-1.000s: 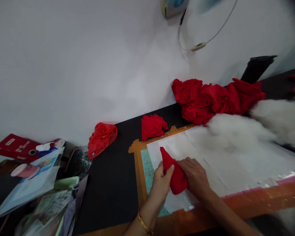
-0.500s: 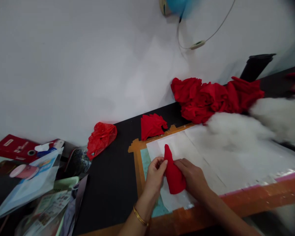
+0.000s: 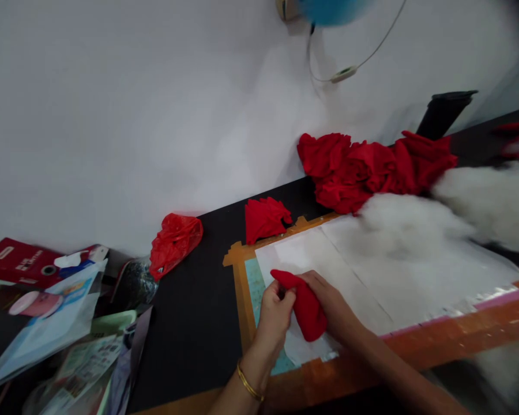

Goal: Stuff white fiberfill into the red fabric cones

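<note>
A red cone-shaped cloth piece [image 3: 308,311] is held between both hands over the white sheet, its narrow tip pointing up and left. My left hand [image 3: 277,311] pinches its left edge near the tip, thumb against fingers. On the other side, my right hand [image 3: 331,300] is closed around the cloth's right side, with most of its fingertips hidden behind the fabric. The white sheet [image 3: 303,251] lies under the hands, taped down with brown tape at its edges.
Beyond the sheet lie a small red cloth stack [image 3: 266,219] and a large red cloth heap [image 3: 372,170]. White fluffy stuffing [image 3: 415,222] covers the sheet's right part. Left are a red plastic bag [image 3: 175,242], a red box [image 3: 19,262] and a pale green basket [image 3: 116,323].
The cloth's tip has swung from upright to the left and down. My left fingers have curled more tightly at its edge. The whole view has shifted slightly.
</note>
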The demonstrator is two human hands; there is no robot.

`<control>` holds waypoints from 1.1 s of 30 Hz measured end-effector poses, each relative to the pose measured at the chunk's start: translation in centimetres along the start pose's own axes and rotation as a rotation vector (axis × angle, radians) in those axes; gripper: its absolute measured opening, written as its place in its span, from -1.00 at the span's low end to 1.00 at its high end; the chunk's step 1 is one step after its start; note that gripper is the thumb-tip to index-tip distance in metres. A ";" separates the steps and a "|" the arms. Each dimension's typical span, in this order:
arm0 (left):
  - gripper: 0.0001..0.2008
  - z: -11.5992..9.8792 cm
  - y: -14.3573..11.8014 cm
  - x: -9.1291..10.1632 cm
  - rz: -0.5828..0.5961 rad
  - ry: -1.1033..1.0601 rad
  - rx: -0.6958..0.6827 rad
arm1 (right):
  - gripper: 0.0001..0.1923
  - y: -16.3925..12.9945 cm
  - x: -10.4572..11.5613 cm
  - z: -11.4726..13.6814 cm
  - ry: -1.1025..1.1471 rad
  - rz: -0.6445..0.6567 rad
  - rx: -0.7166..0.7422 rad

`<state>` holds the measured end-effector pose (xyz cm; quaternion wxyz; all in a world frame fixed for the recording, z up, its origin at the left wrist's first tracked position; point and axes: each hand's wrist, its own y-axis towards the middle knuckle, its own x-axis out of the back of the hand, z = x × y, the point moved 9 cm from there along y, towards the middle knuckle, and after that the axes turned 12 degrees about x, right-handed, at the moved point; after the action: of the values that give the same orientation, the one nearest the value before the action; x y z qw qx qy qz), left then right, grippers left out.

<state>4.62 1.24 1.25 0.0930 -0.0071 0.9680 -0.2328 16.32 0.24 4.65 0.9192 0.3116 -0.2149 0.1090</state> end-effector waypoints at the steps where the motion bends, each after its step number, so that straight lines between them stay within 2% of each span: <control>1: -0.83 -0.4 0.0 0.1 0.014 0.003 -0.033 | -0.65 0.0 0.1 0.0 0.066 0.012 0.012; 5: -0.82 -1.2 -0.1 0.2 0.045 0.099 -0.094 | -0.61 0.1 0.3 0.1 0.136 0.046 0.042; 10: -0.83 -1.0 -0.5 0.1 0.047 0.221 -0.124 | -0.73 -0.4 1.0 -0.7 -0.091 -0.059 -0.028; 12: -0.81 -0.8 -0.6 0.3 0.050 0.237 -0.107 | -0.73 -0.7 1.2 -1.6 -0.097 -0.113 -0.077; 15: -0.78 -0.5 -0.6 1.2 0.036 0.161 -0.032 | -0.67 -1.3 1.7 -3.5 -0.010 -0.194 -0.186; 18: -0.73 -0.3 -0.7 1.8 -0.005 0.040 0.018 | -0.61 -1.5 1.0 -4.2 0.073 -0.156 -0.245; 21: -0.61 0.7 -0.9 0.7 0.038 -0.062 0.077 | -0.60 -1.1 0.7 -3.6 0.052 -0.153 -0.227; 24: -0.52 1.3 -1.1 -0.8 0.103 -0.094 0.096 | -0.59 -0.6 0.6 -2.4 0.001 -0.151 -0.148; 28: -0.47 1.5 -0.8 0.0 -0.015 -0.095 0.131 | -0.51 -0.7 1.2 -2.2 -0.065 -0.162 -0.161; 31: -0.51 1.4 -0.5 0.2 -0.026 -0.097 0.121 | -0.71 -1.0 0.7 -2.2 -0.037 -0.083 -0.166; 33: -0.58 1.5 -0.3 0.3 -0.048 -0.079 0.087 | -0.87 -1.1 0.5 -1.7 -0.036 -0.074 -0.136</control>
<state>4.63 0.30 0.04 0.1257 -0.0355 0.9522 -0.2763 17.66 0.50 3.11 0.9376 0.2582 -0.2264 0.0546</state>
